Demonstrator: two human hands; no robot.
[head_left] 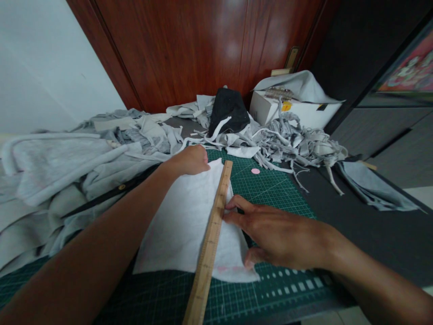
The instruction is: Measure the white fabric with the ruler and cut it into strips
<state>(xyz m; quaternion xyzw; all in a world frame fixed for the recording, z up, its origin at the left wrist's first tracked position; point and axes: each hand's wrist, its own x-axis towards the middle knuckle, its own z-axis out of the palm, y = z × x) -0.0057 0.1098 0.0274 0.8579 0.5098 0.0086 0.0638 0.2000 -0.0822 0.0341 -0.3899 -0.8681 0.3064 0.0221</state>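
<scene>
A piece of white cloth [172,225] lies flat on the green cutting mat [270,189], with faint pink marks along its near edge. Lengthwise over the cloth rests a wooden ruler [214,225], slightly slanted. At the cloth's far left corner, my left hand [191,160] is closed on the fabric; its fingertips are mostly hidden. My right hand [277,230] has its fingers apart, two fingertips touching the ruler's right edge and the thumb down by the cloth's right edge. A small pink disc [255,171] lies on the mat beyond the right hand.
Grey and white fabric pieces [84,167] are heaped on the left. Tangled grey fabric strips [287,140] lie at the back right, beside a black cloth bundle [228,110] and a white box [301,113]. Folded grey cloth [375,185] sits at right. A wooden door [189,49] stands behind.
</scene>
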